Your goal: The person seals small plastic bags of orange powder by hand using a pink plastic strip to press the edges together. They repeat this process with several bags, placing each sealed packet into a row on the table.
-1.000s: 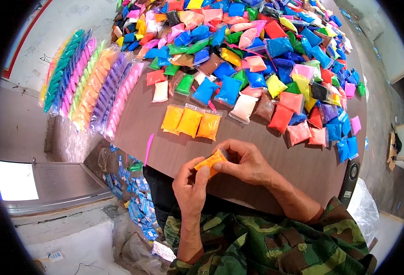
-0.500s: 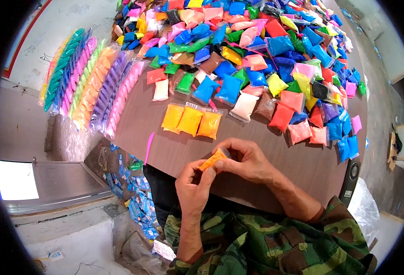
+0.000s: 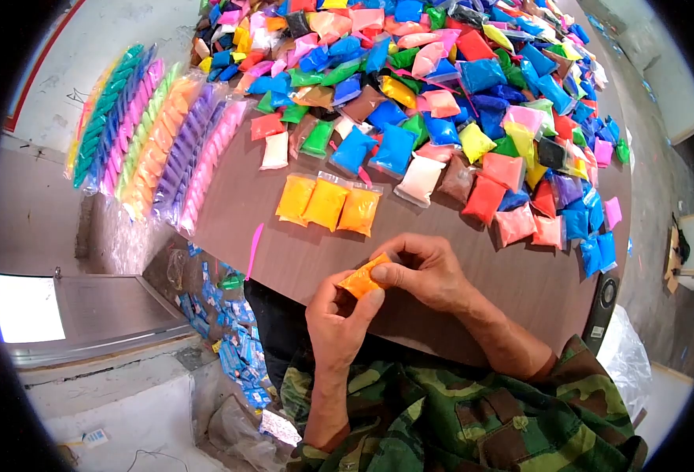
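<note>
A small orange packet (image 3: 365, 275) is pinched between my two hands over the near part of the brown table. My left hand (image 3: 340, 318) grips its lower left side with thumb and fingers. My right hand (image 3: 427, 274) holds its upper right end, the thumb lying on top. Just beyond my hands, three yellow-orange packets (image 3: 329, 204) lie side by side on the table (image 3: 237, 197). To their lower left is a thin pink plastic strip (image 3: 255, 250) near the table edge.
A large heap of coloured packets (image 3: 441, 94) covers the far side. Long twisted bundles in clear wrap (image 3: 162, 145) lie at the left. Blue wrappers (image 3: 241, 354) litter the floor at lower left. A black device (image 3: 603, 303) sits at the right table edge.
The orange packet has turned flatter toward the camera and shows more of its face. My left hand has shifted slightly right; my right hand has barely moved.
</note>
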Motion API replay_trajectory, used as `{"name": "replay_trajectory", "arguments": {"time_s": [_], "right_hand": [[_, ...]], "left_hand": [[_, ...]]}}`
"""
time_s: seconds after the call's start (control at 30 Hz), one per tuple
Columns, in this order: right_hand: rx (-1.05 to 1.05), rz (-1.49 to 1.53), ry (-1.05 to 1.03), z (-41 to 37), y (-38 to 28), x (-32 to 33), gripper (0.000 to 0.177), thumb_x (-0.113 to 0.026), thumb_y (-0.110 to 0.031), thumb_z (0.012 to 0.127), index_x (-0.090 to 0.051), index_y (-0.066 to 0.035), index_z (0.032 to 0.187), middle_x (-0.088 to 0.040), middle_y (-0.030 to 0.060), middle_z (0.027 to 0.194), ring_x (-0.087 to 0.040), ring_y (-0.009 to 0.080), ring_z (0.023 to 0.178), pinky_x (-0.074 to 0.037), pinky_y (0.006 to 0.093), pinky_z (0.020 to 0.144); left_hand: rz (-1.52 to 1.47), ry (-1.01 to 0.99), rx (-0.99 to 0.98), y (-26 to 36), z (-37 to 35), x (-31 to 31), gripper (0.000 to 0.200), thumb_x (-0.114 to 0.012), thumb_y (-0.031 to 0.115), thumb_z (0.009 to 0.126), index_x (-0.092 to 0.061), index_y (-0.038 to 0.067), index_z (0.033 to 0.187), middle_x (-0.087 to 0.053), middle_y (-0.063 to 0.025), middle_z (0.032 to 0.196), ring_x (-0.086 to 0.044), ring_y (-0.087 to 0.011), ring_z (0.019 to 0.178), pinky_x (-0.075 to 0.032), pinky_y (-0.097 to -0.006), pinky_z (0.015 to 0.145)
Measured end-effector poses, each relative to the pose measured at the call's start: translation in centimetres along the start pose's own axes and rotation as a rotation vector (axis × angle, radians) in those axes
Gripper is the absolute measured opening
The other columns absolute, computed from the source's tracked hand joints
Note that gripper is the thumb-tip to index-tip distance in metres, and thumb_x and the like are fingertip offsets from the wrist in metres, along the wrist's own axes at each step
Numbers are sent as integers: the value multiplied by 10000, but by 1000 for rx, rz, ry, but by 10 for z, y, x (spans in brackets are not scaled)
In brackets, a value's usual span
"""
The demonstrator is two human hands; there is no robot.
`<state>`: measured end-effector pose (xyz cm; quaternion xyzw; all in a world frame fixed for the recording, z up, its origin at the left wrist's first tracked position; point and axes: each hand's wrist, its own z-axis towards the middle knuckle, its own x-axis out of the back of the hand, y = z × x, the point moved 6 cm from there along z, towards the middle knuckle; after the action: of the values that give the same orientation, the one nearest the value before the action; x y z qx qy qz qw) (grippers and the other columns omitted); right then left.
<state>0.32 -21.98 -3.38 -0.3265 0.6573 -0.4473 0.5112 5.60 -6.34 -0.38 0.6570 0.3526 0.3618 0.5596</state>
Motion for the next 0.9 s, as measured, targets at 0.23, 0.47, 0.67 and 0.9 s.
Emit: {"name": "replay_trajectory", "arguments": {"time_s": [0.23,0.47,0.67,0.9], "right_hand": [[-15,-19,-86,0,-3,-7,231,-779,-118,953,-709,-3,1141,-675,-32,962,-616,48,894,-527,220,781],[-9,-103,-86,-1,4,-2,262,-774,-65,947,-695,-5,1189,-678,9,1066,-626,64,959,-529,226,831],[59,79,-161,-3,-6,-12,345,-760,-78,950,-646,-7,1268,-646,47,1198,-632,105,1067,-533,245,893],[-145,142,-118,-2,5,-7,380,-749,-132,967,-630,12,1298,-674,33,1136,-643,93,997,-546,246,850]], "left_hand": [[134,25,-16,-10,0,15,290,-775,110,931,-665,-43,1151,-723,-86,1036,-678,-116,899,-570,-276,816],[5,10,47,-4,-1,15,288,-785,98,927,-677,-28,1162,-718,-89,1071,-675,-116,883,-566,-266,817],[79,38,-216,0,0,26,248,-780,-9,876,-708,-9,1114,-716,-130,1168,-703,-194,1020,-565,-294,913],[380,-75,-388,12,-4,21,334,-712,-80,857,-665,-27,1183,-613,-215,1368,-621,-301,1268,-515,-382,1081]]}}
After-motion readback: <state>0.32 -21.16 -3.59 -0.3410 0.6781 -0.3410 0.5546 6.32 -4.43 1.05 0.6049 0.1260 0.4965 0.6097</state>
